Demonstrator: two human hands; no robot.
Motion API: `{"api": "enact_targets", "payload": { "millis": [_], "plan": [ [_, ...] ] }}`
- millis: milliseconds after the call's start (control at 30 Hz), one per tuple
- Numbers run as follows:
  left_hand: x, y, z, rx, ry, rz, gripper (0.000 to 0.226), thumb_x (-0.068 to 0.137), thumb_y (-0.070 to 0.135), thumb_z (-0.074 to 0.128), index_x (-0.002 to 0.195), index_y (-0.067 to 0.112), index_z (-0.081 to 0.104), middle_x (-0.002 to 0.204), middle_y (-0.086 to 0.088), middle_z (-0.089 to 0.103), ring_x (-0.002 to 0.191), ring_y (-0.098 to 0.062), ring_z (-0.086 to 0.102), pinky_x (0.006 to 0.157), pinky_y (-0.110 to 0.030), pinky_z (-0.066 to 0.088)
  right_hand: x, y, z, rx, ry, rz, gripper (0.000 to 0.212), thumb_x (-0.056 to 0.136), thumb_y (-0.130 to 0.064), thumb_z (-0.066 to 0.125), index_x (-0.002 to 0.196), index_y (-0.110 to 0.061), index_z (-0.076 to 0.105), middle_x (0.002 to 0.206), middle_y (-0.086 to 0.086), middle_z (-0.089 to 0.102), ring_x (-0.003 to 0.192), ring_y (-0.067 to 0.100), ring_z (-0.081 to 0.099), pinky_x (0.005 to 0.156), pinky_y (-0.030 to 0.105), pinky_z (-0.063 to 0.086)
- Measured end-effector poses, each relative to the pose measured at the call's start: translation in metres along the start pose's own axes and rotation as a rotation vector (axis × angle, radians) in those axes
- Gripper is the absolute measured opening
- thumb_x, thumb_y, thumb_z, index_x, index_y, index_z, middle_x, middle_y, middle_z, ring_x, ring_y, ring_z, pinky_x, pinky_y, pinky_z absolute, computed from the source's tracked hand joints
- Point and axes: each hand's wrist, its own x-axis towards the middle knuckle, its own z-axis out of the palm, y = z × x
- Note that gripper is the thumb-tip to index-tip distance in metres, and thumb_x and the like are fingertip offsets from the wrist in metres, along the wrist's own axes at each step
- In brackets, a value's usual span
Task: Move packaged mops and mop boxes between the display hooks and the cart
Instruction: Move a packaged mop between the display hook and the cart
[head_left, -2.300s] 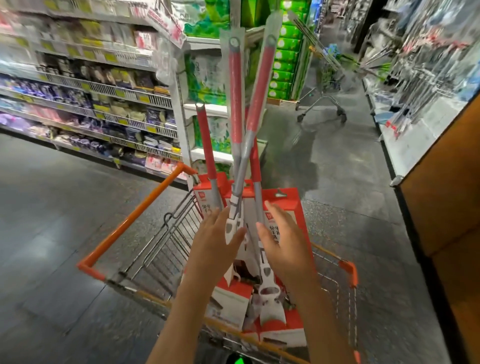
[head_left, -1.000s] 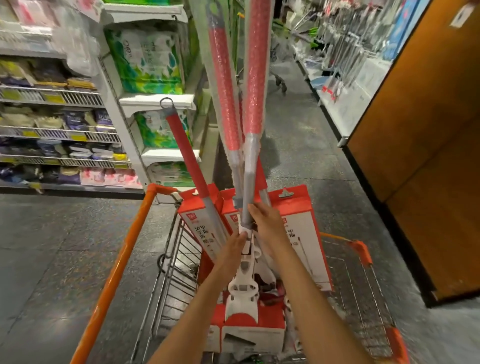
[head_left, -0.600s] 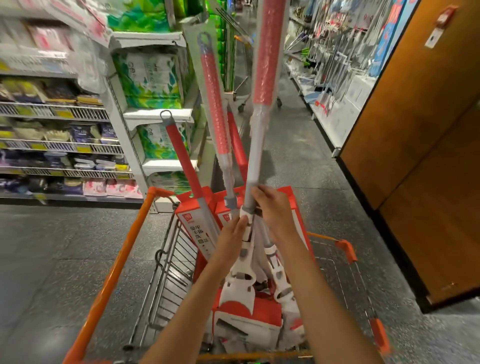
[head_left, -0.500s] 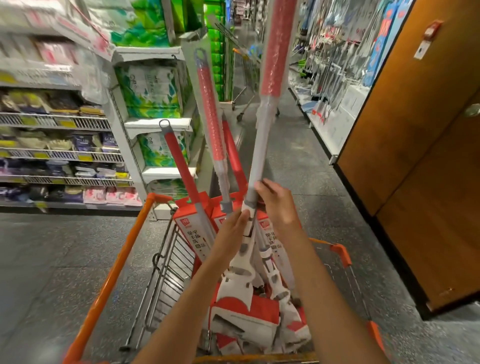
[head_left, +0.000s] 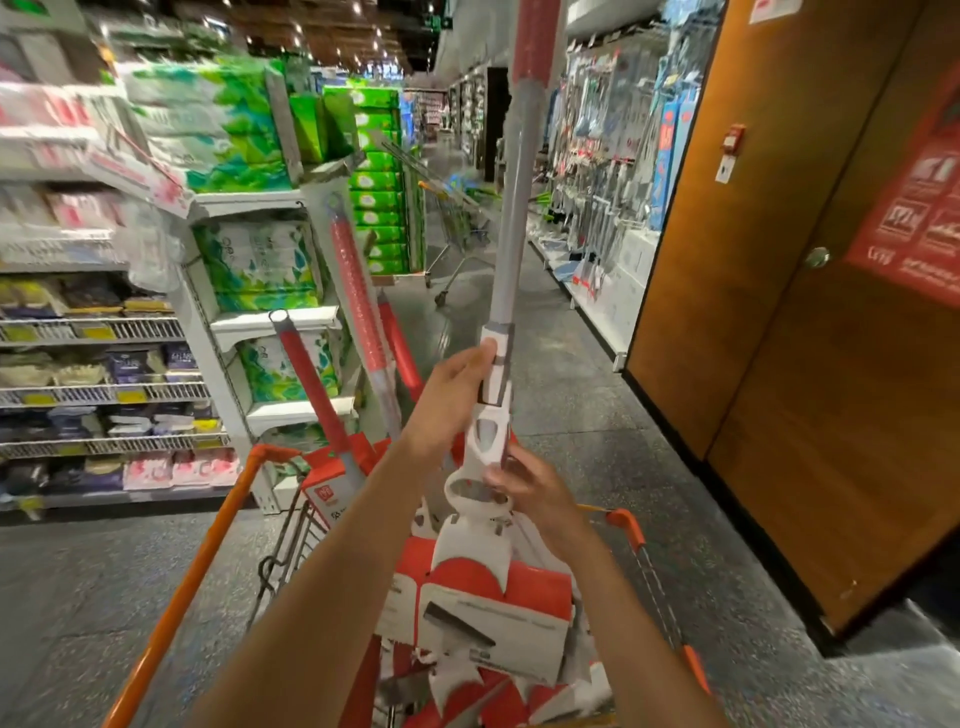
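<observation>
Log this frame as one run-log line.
phase: lifting packaged mop from cart | left hand: grips mop shaft | right hand: grips lower white part | other mops in cart | hooks: not reached

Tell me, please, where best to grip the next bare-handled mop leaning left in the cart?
Probably low on the mop shaft, coming from the left: the handle tilts left, clear of the boxes, while the other mops crowd its right.

Upright mops (head_left: 358, 296) crowding cart (head_left: 208, 551)
</observation>
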Motion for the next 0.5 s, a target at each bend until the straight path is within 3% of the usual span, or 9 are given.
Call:
{"api": "enact_targets", "payload": {
  "millis": [67, 133, 267, 333, 400, 500],
  "plan": [
    [0.002, 0.010, 0.012, -0.017, -0.027, -0.007, 0.042, 0.102, 0.049, 0.052, 0.073, 0.024, 0.069, 0.072, -0.001, 0.070, 0.065, -0.013, 0.064, 0.062, -0.021, 0.052, 0.000, -0.010, -0.007, -0.044, 0.042, -0.068, 0.028, 0.086, -0.014, 0.072, 0.114, -0.014, 0.068, 0.096, -0.008, 0.073, 0.090, 0.007, 0.068, 0.075, 0.019, 0.051],
    [0.004, 0.019, 0.027, -0.039, -0.024, -0.037, 0.044, 0.102, 0.046, 0.053, 0.068, 0.023, 0.069, 0.073, -0.004, 0.072, 0.064, -0.014, 0.065, 0.061, -0.022, 0.052, 0.000, -0.016, -0.013, -0.131, 0.103, -0.114, 0.023, 0.089, -0.004, 0.071, 0.106, -0.018, 0.066, 0.091, -0.012, 0.071, 0.083, -0.002, 0.066, 0.074, 0.021, 0.050],
    [0.008, 0.034, 0.047, -0.048, -0.088, -0.069, 0.043, 0.102, 0.047, 0.053, 0.077, 0.018, 0.073, 0.078, -0.007, 0.076, 0.067, -0.016, 0.069, 0.065, -0.027, 0.056, -0.007, -0.018, -0.024, -0.121, 0.206, -0.168, 0.023, 0.091, -0.007, 0.070, 0.106, -0.023, 0.069, 0.099, -0.008, 0.075, 0.090, 0.004, 0.070, 0.077, 0.019, 0.052],
    [0.007, 0.038, 0.053, 0.020, -0.089, -0.029, 0.038, 0.101, 0.046, 0.055, 0.086, 0.017, 0.074, 0.079, 0.001, 0.075, 0.069, -0.008, 0.067, 0.069, -0.024, 0.053, -0.010, -0.019, -0.029, -0.097, 0.249, -0.182, 0.023, 0.091, -0.005, 0.070, 0.109, -0.020, 0.070, 0.101, -0.004, 0.075, 0.092, 0.008, 0.070, 0.079, 0.023, 0.053],
    [0.001, 0.036, 0.058, 0.096, -0.057, 0.067, 0.032, 0.102, 0.039, 0.055, 0.086, 0.016, 0.072, 0.076, 0.005, 0.070, 0.068, -0.003, 0.061, 0.068, -0.021, 0.048, -0.012, -0.023, -0.033, -0.079, 0.307, -0.200, 0.020, 0.091, -0.004, 0.069, 0.108, -0.015, 0.071, 0.100, 0.001, 0.076, 0.091, 0.011, 0.070, 0.078, 0.026, 0.052],
    [-0.018, 0.017, 0.063, 0.045, 0.062, 0.111, 0.029, 0.104, 0.030, 0.051, 0.091, 0.011, 0.069, 0.089, -0.006, 0.070, 0.082, -0.011, 0.062, 0.080, -0.032, 0.048, -0.016, -0.030, -0.041, -0.025, 0.404, -0.238, 0.014, 0.092, -0.006, 0.069, 0.103, -0.014, 0.072, 0.094, 0.000, 0.077, 0.086, 0.011, 0.072, 0.073, 0.024, 0.053]
  ]
}}
